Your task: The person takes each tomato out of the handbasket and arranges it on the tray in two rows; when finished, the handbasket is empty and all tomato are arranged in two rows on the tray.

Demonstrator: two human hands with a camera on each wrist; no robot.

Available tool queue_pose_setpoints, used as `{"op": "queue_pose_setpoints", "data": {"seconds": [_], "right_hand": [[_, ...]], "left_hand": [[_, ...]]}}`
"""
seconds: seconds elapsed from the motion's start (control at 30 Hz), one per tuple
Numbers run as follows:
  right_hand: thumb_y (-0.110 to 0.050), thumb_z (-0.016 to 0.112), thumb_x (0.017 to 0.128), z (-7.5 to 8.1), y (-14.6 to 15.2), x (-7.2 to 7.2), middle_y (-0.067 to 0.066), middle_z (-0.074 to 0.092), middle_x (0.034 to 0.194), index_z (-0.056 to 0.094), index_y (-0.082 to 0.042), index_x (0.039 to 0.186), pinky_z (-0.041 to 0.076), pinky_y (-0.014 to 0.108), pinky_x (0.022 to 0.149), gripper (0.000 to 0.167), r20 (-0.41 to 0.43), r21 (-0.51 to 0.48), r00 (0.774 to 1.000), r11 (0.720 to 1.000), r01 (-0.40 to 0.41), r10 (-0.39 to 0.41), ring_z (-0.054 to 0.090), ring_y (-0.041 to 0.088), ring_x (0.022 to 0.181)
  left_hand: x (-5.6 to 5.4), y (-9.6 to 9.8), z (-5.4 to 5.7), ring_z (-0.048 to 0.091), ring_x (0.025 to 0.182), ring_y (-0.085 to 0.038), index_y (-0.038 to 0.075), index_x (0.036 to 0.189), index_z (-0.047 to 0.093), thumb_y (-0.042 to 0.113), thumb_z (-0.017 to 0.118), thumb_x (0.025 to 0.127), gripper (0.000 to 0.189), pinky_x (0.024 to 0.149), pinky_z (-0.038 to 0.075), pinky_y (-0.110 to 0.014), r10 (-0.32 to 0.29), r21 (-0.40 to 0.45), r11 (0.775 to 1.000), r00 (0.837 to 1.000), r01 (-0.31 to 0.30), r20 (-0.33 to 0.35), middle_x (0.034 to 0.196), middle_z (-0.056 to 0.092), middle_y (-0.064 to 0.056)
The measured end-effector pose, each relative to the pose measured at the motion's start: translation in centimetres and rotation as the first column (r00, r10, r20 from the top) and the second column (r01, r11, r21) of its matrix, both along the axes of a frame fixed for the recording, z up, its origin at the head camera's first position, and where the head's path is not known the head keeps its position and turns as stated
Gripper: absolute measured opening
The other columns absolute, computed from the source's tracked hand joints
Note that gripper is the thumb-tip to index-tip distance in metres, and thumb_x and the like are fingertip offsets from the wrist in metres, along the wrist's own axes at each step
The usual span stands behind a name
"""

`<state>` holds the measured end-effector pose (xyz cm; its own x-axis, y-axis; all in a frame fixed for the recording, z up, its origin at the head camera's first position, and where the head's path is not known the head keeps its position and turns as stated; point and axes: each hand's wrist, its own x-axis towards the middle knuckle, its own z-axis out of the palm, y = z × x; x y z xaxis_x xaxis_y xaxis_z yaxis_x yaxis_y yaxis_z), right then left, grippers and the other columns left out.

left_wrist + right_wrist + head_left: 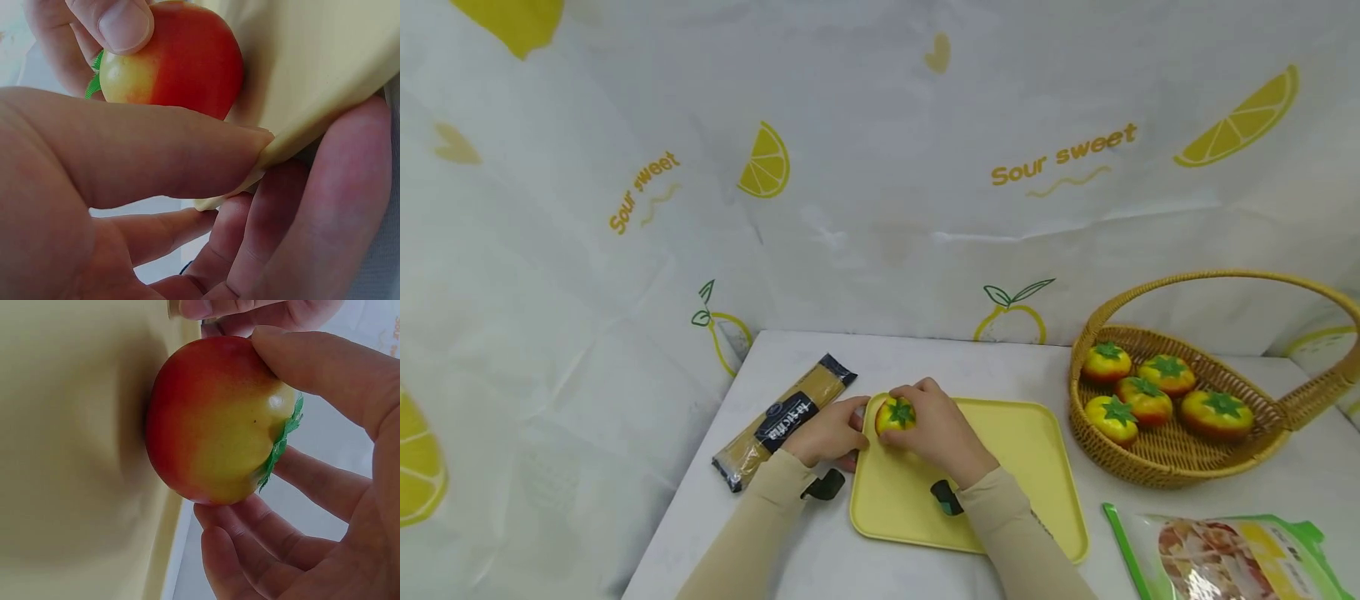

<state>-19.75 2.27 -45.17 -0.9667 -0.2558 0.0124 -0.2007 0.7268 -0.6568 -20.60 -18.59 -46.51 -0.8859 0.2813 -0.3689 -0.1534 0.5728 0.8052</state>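
A red and yellow toy tomato with a green leafy top (212,419) is at the upper left corner of a yellow tray (985,467). My right hand (943,433) grips it between thumb and fingers. In the right wrist view its red underside is against or just off the tray floor; I cannot tell which. My left hand (827,433) pinches the tray's left rim, thumb on top and fingers (344,187) beneath, as the left wrist view shows. Part of the tray lies hidden under the right forearm.
Left of the tray lies a pack of spaghetti (786,417) with a dark label. A wicker basket (1150,475) with a tall handle stands at the right, holding several similar tomatoes (1142,402). A green-edged plastic food bag (1225,558) lies at the front right. Lemon-print sheets back the white table (880,354).
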Motion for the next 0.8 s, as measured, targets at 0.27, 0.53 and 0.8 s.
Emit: {"op": "queue_pose_setpoints", "data": {"seconds": [0.27, 0.53, 0.8], "right_hand": [[-0.036, 0.093, 0.084, -0.25, -0.07, 0.07, 0.009, 0.061, 0.122, 0.072, -0.017, 0.138, 0.063, 0.046, 0.097, 0.062, -0.004, 0.007, 1.000, 1.000, 0.000, 0.000, 0.063, 0.024, 0.101], [-0.035, 0.092, 0.085, -0.25, -0.17, 0.03, 0.010, 0.063, 0.126, 0.071, -0.018, 0.140, 0.064, 0.047, 0.098, 0.062, 0.007, 0.010, 1.000, 1.000, -0.002, 0.002, 0.064, 0.025, 0.104], [-0.036, 0.093, 0.084, -0.11, -0.25, 0.16, 0.010, 0.064, 0.126, 0.069, -0.019, 0.143, 0.064, 0.046, 0.097, 0.066, -0.009, 0.022, 1.000, 1.000, -0.015, 0.016, 0.064, 0.024, 0.103]], "left_hand": [[-0.03, 0.03, -0.14, 0.071, 0.074, -0.022, 0.008, 0.165, 0.043, 0.001, 0.070, 0.093, 0.076, 0.062, 0.068, -0.035, -0.010, -0.011, 1.000, 1.000, 0.009, -0.011, 0.112, 0.061, -0.015], [-0.13, 0.02, -0.19, 0.071, 0.076, -0.021, 0.010, 0.166, 0.043, 0.002, 0.070, 0.095, 0.076, 0.063, 0.069, -0.035, -0.014, -0.021, 1.000, 1.000, 0.014, -0.010, 0.113, 0.060, -0.015], [-0.10, -0.09, -0.15, 0.072, 0.076, -0.021, 0.010, 0.165, 0.043, 0.002, 0.070, 0.095, 0.076, 0.064, 0.069, -0.035, -0.013, -0.021, 1.000, 1.000, 0.013, -0.003, 0.113, 0.060, -0.014]]}}
